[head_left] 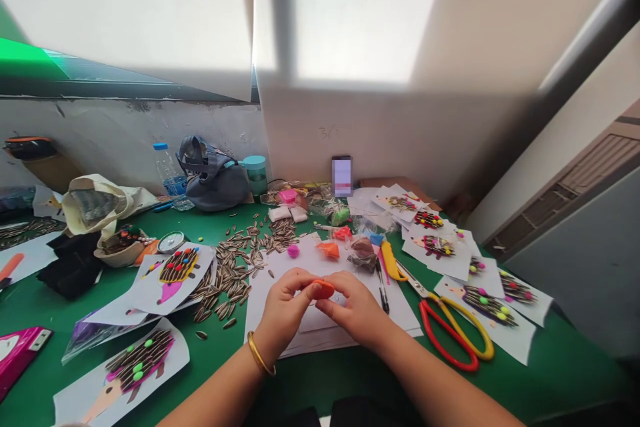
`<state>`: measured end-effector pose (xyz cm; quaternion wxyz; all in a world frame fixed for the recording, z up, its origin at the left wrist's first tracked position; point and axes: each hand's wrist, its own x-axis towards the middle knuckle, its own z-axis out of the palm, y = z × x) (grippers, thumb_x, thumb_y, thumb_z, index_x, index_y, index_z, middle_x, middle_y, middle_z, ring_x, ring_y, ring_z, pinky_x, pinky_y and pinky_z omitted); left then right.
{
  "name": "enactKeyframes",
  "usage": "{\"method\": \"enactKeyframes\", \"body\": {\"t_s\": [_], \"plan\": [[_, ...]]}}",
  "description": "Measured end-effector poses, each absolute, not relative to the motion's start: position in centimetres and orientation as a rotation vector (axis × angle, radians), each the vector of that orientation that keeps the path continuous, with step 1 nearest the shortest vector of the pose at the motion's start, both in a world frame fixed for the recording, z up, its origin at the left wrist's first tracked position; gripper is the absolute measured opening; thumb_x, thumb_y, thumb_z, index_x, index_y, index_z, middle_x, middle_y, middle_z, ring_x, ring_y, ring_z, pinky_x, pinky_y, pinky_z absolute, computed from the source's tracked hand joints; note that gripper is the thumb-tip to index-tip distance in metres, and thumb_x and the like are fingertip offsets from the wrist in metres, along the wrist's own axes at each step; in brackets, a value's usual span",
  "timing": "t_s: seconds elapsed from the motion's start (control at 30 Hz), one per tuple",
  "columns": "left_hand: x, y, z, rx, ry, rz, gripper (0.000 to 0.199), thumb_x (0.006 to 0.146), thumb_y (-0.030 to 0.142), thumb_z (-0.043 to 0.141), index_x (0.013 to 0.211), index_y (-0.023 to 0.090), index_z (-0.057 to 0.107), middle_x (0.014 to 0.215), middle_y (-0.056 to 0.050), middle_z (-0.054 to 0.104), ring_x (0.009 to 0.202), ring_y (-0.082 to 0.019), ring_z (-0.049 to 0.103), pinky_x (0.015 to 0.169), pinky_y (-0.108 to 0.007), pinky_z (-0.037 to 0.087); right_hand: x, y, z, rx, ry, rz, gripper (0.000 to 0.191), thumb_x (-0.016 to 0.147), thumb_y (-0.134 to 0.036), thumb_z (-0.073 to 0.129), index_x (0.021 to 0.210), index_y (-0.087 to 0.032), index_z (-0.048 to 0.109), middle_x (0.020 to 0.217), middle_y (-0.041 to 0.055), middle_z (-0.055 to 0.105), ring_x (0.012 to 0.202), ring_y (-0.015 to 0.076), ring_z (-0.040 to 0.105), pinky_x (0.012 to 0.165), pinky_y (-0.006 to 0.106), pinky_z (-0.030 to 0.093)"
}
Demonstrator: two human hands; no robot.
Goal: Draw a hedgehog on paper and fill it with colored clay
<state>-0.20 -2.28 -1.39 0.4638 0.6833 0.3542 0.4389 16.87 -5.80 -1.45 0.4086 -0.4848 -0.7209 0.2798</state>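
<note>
Pinching a small lump of orange modelling clay from both sides, the left hand and right hand are together, clamped on it just above a stack of white paper on the green counter. The clay looks light, soft and easily dented, so gentle fingertip pressure at its edges would suit it; any tackiness is hard to judge from here. Sunflower seeds lie scattered left of the hands, with red-and-yellow-handled scissors to the right.

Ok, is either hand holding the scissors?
No, the red-and-yellow scissors lie on the green tabletop; the left hand and right hand pinch orange clay.
</note>
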Motion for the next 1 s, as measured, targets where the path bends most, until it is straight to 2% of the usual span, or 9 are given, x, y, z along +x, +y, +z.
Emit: {"method": "enactKeyframes", "body": {"t_s": [0.17,0.3,0.4,0.5,0.6,0.73,0.8,0.9,1.0], "plan": [[-0.3,-2.6,-1.1,1.748,0.811,1.08,0.033,0.085,0.038,0.066,0.115,0.024,0.069,0.099,-0.006,0.063,0.09,-0.019,0.058,0.082,-0.033,0.048,17.0,-5.9,-0.9,-1.209,-1.751,0.734,0.017,0.094,-0.033,0.056,0.094,-0.025,0.071,0.089,0.002,0.07,0.088,0.019,0.061,0.081,0.031,0.044],[-0.3,-2.6,-1.0,1.79,0.825,1.08,0.023,0.086,0.038,0.065,0.1,0.023,0.075,0.087,-0.005,0.063,0.083,-0.019,0.058,0.079,-0.032,0.047,16.9,-5.9,-1.2,-1.299,-1.774,0.699,0.018,0.089,-0.031,0.061,0.077,-0.021,0.069,0.073,0.0011,0.065,0.075,0.0177,0.059,0.069,0.029,0.043],[-0.3,-2.6,-0.8,1.772,0.853,1.058,0.024,0.089,0.039,0.061,0.089,0.022,0.078,0.08,-0.005,0.063,0.079,-0.018,0.059,0.076,-0.031,0.047,16.9,-5.8,-1.3,-1.286,-1.757,0.737,0.018,0.09,-0.034,0.06,0.08,-0.022,0.07,0.08,0.0012,0.068,0.08,0.0181,0.06,0.073,0.029,0.044],[-0.4,-2.6,-0.8,1.745,0.863,1.048,0.025,0.089,0.039,0.061,0.102,0.023,0.075,0.089,-0.006,0.065,0.084,-0.019,0.06,0.078,-0.032,0.048,17.0,-5.7,-1.0,-1.248,-1.724,0.792,0.018,0.092,-0.037,0.059,0.09,-0.025,0.072,0.09,0.0011,0.071,0.089,0.0188,0.062,0.081,0.03,0.044],[-0.4,-2.6,-1.0,1.724,0.87,1.066,0.036,0.084,0.039,0.067,0.117,0.024,0.068,0.099,-0.007,0.066,0.088,-0.02,0.06,0.079,-0.033,0.049,17.2,-5.7,-0.5,-1.308,-1.737,0.792,0.017,0.092,-0.035,0.059,0.09,-0.024,0.072,0.089,0.0015,0.071,0.088,0.0192,0.062,0.079,0.03,0.044],[-0.2,-2.6,-1.0,1.683,0.872,1.079,0.021,0.087,0.038,0.063,0.088,0.02,0.074,0.081,-0.005,0.066,0.079,-0.018,0.061,0.077,-0.032,0.049,17.2,-6.0,0.6,-1.401,-1.853,0.779,0.023,0.092,-0.038,0.058,0.08,-0.023,0.071,0.081,0.0006,0.069,0.082,0.0186,0.061,0.073,0.029,0.042],[-0.2,-2.7,-1.0,1.641,0.897,1.092,0.023,0.088,0.038,0.061,0.082,0.019,0.072,0.08,-0.004,0.067,0.079,-0.018,0.062,0.077,-0.032,0.049,17.3,-6.3,1.2,-1.421,-1.875,0.794,0.02,0.091,-0.041,0.06,0.086,-0.025,0.072,0.087,0.0005,0.07,0.086,0.0193,0.061,0.073,0.029,0.042],[-0.2,-2.7,-1.1,1.597,0.911,1.09,0.025,0.089,0.04,0.059,0.092,0.019,0.072,0.089,-0.006,0.068,0.085,-0.02,0.063,0.077,-0.032,0.05,17.3,-6.4,1.6,-1.389,-1.861,0.849,0.02,0.091,-0.042,0.059,0.097,-0.027,0.072,0.098,0.0002,0.071,0.092,0.0197,0.061,0.078,0.029,0.043],[-0.2,-2.8,-1.4,1.597,0.892,1.08,0.035,0.091,0.043,0.054,0.117,0.022,0.066,0.098,-0.007,0.067,0.088,-0.02,0.062,0.077,-0.033,0.05,17.2,-6.4,0.9,-1.342,-1.835,0.84,0.023,0.096,-0.039,0.052,0.097,-0.027,0.072,0.097,-0.0001,0.072,0.092,0.0185,0.062,0.081,0.029,0.043]]}}
